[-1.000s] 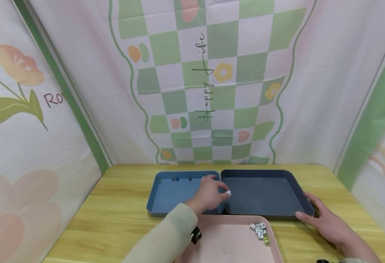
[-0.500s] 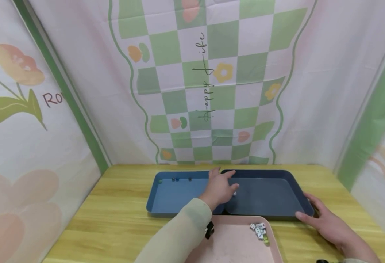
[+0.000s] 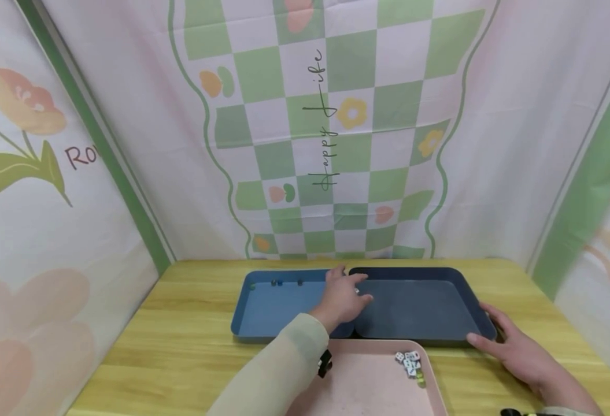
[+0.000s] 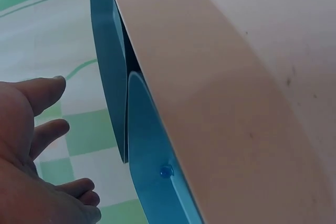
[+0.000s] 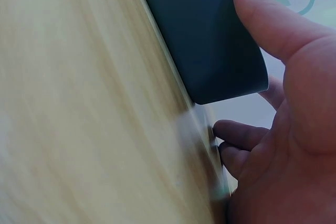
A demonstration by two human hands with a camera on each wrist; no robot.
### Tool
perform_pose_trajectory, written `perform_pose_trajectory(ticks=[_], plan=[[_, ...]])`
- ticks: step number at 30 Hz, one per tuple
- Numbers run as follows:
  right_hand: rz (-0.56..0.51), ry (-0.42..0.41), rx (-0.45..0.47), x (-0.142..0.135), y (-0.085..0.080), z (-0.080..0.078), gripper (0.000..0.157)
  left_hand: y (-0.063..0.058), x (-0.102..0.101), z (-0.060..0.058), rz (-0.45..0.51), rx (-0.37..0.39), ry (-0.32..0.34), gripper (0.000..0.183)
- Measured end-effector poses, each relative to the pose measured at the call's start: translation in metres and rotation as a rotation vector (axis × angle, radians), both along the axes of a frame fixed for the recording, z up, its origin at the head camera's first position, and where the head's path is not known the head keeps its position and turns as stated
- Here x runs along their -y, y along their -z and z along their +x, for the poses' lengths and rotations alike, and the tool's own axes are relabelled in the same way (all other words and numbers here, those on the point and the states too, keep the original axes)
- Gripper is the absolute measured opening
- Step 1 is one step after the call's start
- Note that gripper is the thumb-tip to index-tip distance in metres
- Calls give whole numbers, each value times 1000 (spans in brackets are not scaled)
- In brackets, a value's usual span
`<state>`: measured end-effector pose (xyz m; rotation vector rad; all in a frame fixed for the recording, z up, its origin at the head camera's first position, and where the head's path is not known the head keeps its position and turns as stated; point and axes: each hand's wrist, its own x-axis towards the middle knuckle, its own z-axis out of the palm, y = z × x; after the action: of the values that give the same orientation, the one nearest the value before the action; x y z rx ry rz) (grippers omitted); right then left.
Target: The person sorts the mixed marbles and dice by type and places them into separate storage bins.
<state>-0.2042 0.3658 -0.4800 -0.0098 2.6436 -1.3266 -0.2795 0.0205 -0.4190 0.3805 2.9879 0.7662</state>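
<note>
My left hand (image 3: 340, 299) hovers with spread fingers over the adjoining rims of a blue tray (image 3: 278, 318) and a dark blue tray (image 3: 409, 312). A small white die (image 3: 357, 291) shows between its thumb and index finger, partly hidden, inside the dark tray's left side as far as I can tell. In the left wrist view, nothing lies between that hand's fingers. My right hand (image 3: 523, 353) holds the dark tray's near right corner. Its thumb (image 5: 268, 19) lies against the tray wall, with a finger behind the corner.
A pink tray (image 3: 372, 398) sits in front, with several white dice (image 3: 410, 364) and yellow-green pieces (image 3: 421, 378) in its far right corner. Several small marbles (image 3: 279, 283) lie along the blue tray's far side. A patterned curtain (image 3: 305, 144) hangs behind the wooden table (image 3: 143, 346).
A second ago my left hand pinched the white die; its fingers have since spread and let it go. The die has shifted leftward over the last half second. My right hand stays in place.
</note>
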Motion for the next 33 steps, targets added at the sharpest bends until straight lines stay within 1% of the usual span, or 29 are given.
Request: perform_pose_trajectory(ticks=[5,9,13,16,21,26,31,33], plan=[[-9,4,23,-1,1,-1,99,0,5,-1,-41,15,19,50],[-1,1,19,-3,1,-1,99,1,7,1,-59,40,32,52],[1,0,13,-3,1,-1,98,3,8,6,-48,77,37,52],[0,0,8,-2,1,-1,99,2,9,13,-55,80,67,50],[-3,-4,-3,-1,1,-1,98,-4,7,28,-80,36,160,44],[0,-6,-21,-1,1,0,97,-10,2,41,-78,30,254,36],[5,-5,1,-1,1,0,98,-11,-4,49,-134,19,396,22],[5,-5,13,-1,1,-1,98,-10,-5,52,-142,25,445,21]])
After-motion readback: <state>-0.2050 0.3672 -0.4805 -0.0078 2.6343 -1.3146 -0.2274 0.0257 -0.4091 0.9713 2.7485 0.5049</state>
